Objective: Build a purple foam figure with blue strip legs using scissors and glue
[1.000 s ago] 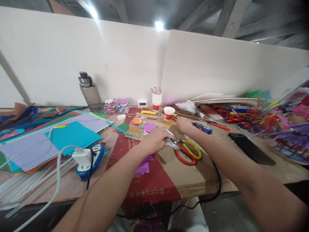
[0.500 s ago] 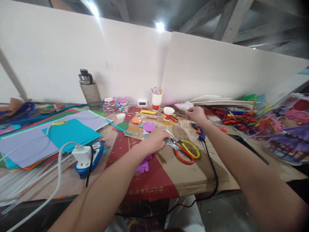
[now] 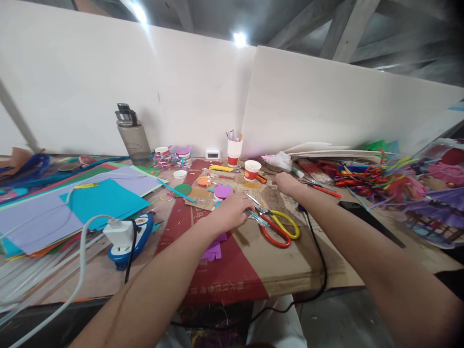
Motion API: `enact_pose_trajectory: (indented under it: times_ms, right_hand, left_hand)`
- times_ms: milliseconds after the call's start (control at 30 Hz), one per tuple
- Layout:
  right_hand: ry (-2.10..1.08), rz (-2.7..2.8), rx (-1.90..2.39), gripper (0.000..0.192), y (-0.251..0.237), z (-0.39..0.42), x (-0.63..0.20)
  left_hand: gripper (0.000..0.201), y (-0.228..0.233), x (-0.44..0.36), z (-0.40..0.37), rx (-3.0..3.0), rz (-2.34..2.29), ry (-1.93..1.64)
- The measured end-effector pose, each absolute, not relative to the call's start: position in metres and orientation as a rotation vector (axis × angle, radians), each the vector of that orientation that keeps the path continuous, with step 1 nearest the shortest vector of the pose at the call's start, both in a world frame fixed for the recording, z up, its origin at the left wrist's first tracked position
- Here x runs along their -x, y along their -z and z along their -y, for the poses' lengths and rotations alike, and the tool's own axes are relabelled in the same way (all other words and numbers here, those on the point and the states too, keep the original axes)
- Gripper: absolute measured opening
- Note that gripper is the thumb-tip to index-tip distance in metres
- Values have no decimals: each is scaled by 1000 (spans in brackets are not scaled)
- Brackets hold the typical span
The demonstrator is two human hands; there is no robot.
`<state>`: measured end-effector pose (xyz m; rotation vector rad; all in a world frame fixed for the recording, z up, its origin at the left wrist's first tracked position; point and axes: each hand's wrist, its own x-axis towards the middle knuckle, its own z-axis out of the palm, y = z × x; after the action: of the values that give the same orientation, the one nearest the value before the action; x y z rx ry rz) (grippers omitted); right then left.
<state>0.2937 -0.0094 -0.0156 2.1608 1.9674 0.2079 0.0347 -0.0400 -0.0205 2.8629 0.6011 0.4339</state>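
Note:
My left hand [image 3: 232, 211] lies on the brown cardboard [image 3: 290, 261] with its fingers curled, pinching a small teal paper strip [image 3: 253, 216]. The strip ends right beside the blades of the scissors with red and yellow handles [image 3: 281, 229]. A purple foam shape [image 3: 222, 191] sits just beyond this hand. My right hand [image 3: 286, 183] hovers farther back, to the right of a red-and-white paper cup [image 3: 252, 169], knuckles up and fingers curled. What lies under it is hidden. A black cable [image 3: 314, 232] runs out from under my right forearm.
Coloured sheets [image 3: 101, 200] and a blue-and-white glue gun [image 3: 128, 234] lie at the left. A grey water bottle [image 3: 132, 135], a cup of tools [image 3: 234, 150] and small craft pieces stand by the white wall. Pipe cleaners [image 3: 366, 176] and a black phone [image 3: 369, 217] are at the right.
My right hand reached back and right toward the white plastic wrap, then came back nearer, close to the paper cup. My left hand stayed at the scissors' blades.

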Motion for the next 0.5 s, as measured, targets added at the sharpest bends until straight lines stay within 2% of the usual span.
enact_pose_trajectory:
  times_ms: [267,500]
  right_hand:
    - [-430,-2013,-1897,26,14,9,-296]
    - [-472,-2030,-1783,23,14,9,-292]
  left_hand:
    - [30,23,-35,39,-2862,-579,-444]
    - [28,24,-37,37,-2864,-573,-423]
